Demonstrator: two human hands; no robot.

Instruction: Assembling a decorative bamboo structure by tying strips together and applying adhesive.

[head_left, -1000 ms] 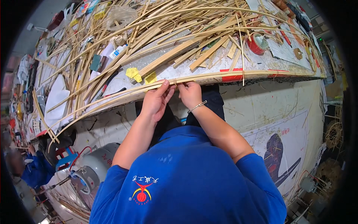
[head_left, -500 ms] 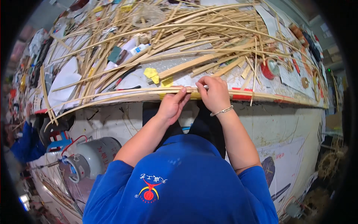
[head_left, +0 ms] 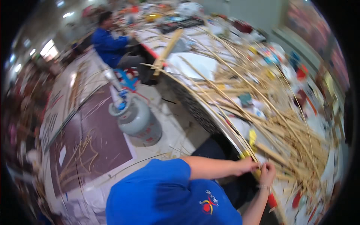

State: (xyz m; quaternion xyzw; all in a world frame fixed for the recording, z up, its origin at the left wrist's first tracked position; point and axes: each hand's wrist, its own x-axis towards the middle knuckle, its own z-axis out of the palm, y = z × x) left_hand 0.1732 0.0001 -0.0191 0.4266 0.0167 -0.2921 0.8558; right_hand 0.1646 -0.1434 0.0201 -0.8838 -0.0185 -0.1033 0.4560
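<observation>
Long thin bamboo strips (head_left: 240, 139) run along the near edge of the worktable, and both hands meet on them. My left hand (head_left: 246, 166) is closed on the strips, its fingertips pinched together. Right beside it, my right hand (head_left: 267, 173), with a bracelet on the wrist, is closed on the same strips with bent fingers. Blur and the fingers hide exactly how the strips lie between the fingertips. A crumpled yellow paper (head_left: 252, 137) lies on the table close to the left hand.
A big heap of bamboo strips (head_left: 300, 144) covers the table beyond my hands, near a white sheet (head_left: 193, 65). On the floor to the left stand a grey gas cylinder (head_left: 140, 122) and a dark board (head_left: 108, 146). Farther off, a co-worker (head_left: 108, 45) in blue sits at the table.
The view has swung left, so the table now slants across the right side and the co-worker shows. Both hands stay close together on the strips.
</observation>
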